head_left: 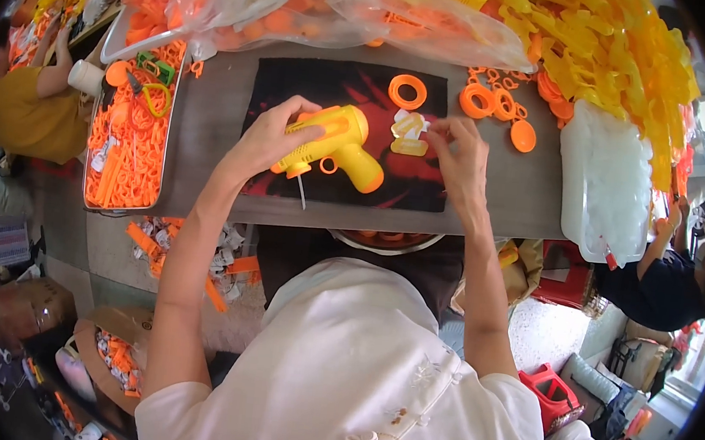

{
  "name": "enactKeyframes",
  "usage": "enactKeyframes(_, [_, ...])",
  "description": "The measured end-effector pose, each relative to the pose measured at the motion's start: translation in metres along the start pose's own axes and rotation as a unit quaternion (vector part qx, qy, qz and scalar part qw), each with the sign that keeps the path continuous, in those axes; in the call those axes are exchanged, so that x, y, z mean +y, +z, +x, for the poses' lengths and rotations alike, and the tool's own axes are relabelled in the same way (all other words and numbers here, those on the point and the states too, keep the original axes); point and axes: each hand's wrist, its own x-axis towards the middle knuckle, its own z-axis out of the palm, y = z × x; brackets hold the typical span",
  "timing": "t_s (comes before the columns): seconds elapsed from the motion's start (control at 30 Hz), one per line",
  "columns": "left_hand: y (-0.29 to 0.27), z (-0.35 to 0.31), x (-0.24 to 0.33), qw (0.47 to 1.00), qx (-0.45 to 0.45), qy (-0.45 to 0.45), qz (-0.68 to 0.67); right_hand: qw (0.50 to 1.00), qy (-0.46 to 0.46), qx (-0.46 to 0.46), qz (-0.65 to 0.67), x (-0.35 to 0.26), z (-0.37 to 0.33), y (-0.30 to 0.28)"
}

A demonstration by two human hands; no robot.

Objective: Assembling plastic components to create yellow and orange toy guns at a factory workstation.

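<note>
yellow toy point(349, 145) in left fingers point(297, 104)

Toy gun point(341, 140) yellow, orange-trimmed; mat point(415, 185) black, red-streaked; ring point(394, 91) orange; shirt point(340, 346) white.
</note>
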Motion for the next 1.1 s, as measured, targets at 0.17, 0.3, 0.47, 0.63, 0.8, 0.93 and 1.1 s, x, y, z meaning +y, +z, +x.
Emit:
enactKeyframes(0.17, [-0.002, -0.003, 0.002, 0.999, -0.012, -0.029, -0.005, 0.993, 0.063, -0.097, -0.006, 0.011, -0.011, -0.008])
enactKeyframes(0.3, [-0.004, 0.000, 0.002, 0.999, -0.021, -0.020, 0.034, 0.987, -0.126, -0.095, -0.021, 0.002, 0.005, -0.001])
enactKeyframes(0.47, [0.001, -0.001, -0.002, 1.000, 0.007, -0.020, -0.022, 0.958, -0.171, -0.230, 0.021, 0.015, 0.017, 0.007])
enactKeyframes(0.63, [0.010, 0.001, -0.008, 0.997, 0.060, 0.053, -0.009, 0.972, -0.074, -0.210, 0.071, 0.026, 0.026, 0.003])
enactKeyframes(0.8, [0.023, 0.000, 0.009, 0.958, 0.151, 0.213, 0.118, 0.958, 0.182, -0.153, 0.159, 0.036, 0.030, -0.014])
enactKeyframes(0.93, [0.026, -0.008, 0.004, 0.920, 0.202, 0.251, 0.225, 0.946, 0.214, -0.154, 0.189, 0.037, 0.028, -0.025])
enactKeyframes(1.1, [0.023, -0.011, 0.014, 0.922, 0.183, 0.245, 0.239, 0.964, 0.213, -0.094, 0.125, 0.042, 0.023, -0.028])
